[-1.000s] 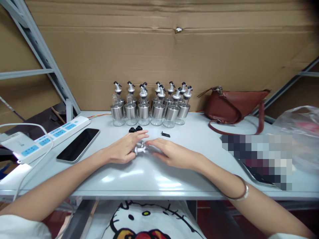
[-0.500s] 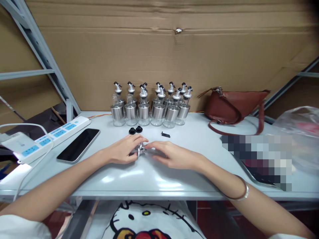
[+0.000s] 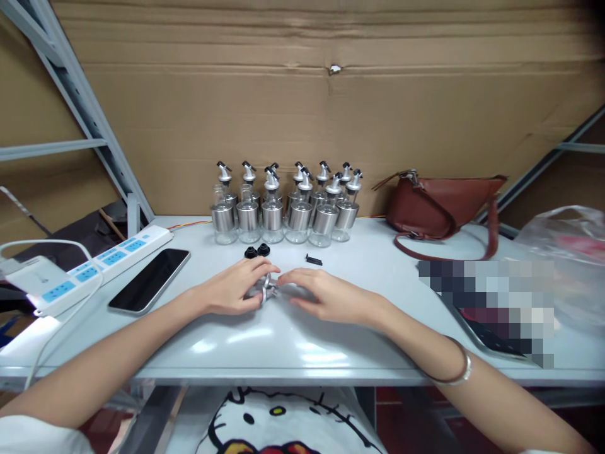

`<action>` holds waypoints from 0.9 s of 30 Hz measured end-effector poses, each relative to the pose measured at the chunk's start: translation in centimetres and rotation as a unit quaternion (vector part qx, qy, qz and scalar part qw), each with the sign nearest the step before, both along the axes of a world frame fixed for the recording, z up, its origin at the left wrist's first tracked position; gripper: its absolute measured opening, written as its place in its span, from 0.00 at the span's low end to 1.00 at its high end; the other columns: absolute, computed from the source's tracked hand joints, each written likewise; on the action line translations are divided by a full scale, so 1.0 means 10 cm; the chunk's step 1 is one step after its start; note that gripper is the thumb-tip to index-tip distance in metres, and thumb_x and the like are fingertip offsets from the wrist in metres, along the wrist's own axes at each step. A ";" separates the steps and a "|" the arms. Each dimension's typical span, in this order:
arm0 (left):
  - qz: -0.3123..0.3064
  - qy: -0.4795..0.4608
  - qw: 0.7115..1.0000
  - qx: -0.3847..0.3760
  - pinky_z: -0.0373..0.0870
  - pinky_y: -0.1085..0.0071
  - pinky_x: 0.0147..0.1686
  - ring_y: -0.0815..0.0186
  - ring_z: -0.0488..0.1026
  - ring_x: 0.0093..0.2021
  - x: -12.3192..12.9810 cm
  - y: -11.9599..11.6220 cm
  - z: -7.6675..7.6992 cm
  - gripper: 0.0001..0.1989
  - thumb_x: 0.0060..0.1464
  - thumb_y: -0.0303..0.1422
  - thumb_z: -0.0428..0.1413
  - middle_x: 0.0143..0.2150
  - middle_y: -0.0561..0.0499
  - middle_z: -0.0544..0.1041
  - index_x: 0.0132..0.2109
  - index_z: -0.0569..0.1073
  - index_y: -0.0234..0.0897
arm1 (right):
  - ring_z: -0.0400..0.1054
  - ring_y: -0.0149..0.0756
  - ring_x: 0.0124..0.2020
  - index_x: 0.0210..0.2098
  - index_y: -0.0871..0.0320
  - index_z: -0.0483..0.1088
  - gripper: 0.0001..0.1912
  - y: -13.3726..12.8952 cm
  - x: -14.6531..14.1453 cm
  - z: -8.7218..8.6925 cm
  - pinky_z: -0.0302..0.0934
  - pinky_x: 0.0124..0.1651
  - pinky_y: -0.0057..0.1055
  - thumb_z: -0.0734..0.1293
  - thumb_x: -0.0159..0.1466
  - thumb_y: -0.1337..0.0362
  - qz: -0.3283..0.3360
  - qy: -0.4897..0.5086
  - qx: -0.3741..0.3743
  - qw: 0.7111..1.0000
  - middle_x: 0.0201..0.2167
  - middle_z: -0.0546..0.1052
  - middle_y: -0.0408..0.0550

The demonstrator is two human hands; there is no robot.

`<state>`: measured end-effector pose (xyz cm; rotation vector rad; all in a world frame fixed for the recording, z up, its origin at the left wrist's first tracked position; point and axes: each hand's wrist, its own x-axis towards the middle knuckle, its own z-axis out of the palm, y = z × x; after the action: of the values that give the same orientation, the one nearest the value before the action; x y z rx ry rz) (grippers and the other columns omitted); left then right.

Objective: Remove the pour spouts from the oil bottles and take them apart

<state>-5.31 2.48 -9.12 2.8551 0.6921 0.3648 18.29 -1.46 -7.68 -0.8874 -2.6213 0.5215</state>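
Observation:
My left hand [image 3: 240, 287] is closed, thumb and fingers around a small silver pourer spout [image 3: 268, 291] just above the table. My right hand [image 3: 326, 295] comes from the right with fingers and thumb apart. Its index fingertip is at the spout's right side; whether it touches I cannot tell. Beyond my left hand lie two black stoppers [image 3: 258, 251]. A small black lever piece [image 3: 314, 260] lies farther right. Behind them stand several glass bottles [image 3: 272, 217] with steel bands. Most carry silver pourers with black levers; two at the front left have bare necks.
A phone [image 3: 150, 280] and a white power strip [image 3: 101, 268] with a plugged-in charger and cable are at the left. On the right are a brown handbag [image 3: 432, 205], a blurred-out object [image 3: 491, 302] and a clear plastic bag [image 3: 567, 258]. Cardboard [image 3: 265, 113] covers the back.
The whole view has shifted down slightly. Both hands keep nearly the same pose around the spout, which looks turned a little in my left hand.

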 end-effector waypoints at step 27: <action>0.007 -0.008 1.000 0.010 0.65 0.61 0.51 0.57 0.66 0.49 -0.01 -0.01 0.02 0.22 0.53 0.31 0.48 0.51 0.43 0.65 0.56 0.60 0.36 | 0.67 0.39 0.49 0.51 0.60 0.65 0.16 0.00 0.01 -0.03 0.61 0.54 0.38 0.61 0.63 0.70 0.006 0.003 0.019 1.000 0.49 0.72 0.54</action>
<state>-5.36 2.38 -8.95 2.8637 0.7108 0.3975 18.42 -1.43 -7.93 -0.8590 -2.6240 0.4734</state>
